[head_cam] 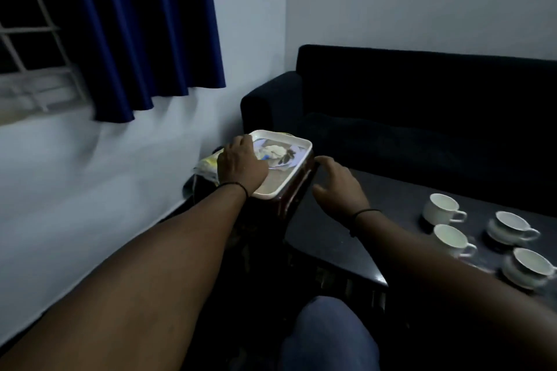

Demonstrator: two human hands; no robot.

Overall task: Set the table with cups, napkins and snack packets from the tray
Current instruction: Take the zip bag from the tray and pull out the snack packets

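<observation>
Here the left hand (241,161) lay palm down over the near-left part of the white tray (297,172), fingers curled into it; whether it pinched anything could not be told, since the hand hid what lay under it. The right hand (337,187) hovered just off the tray's right edge, at about three o'clock from it, fingers spread and loosely bent, holding nothing. Both wrists wore a thin dark band.

The tray sat on a dark stool (291,202) at the bench's left end. Inside it, toward twelve o'clock from the left hand, lay pale, blurred items that looked like napkins or packets (278,150). A yellowish packet (208,164) showed at nine o'clock from the tray, just beyond its rim.

On the dark bench (346,235), at about four o'clock from the right hand and well apart from it, stood four white cups (443,209). The two farther right sat on saucers (500,235); the two nearer the hands stood bare on the bench.

Behind the bench, at twelve to two o'clock, stood a dark sofa (407,93). A blue curtain (144,27) hung at ten o'clock beside a barred window (27,24).
</observation>
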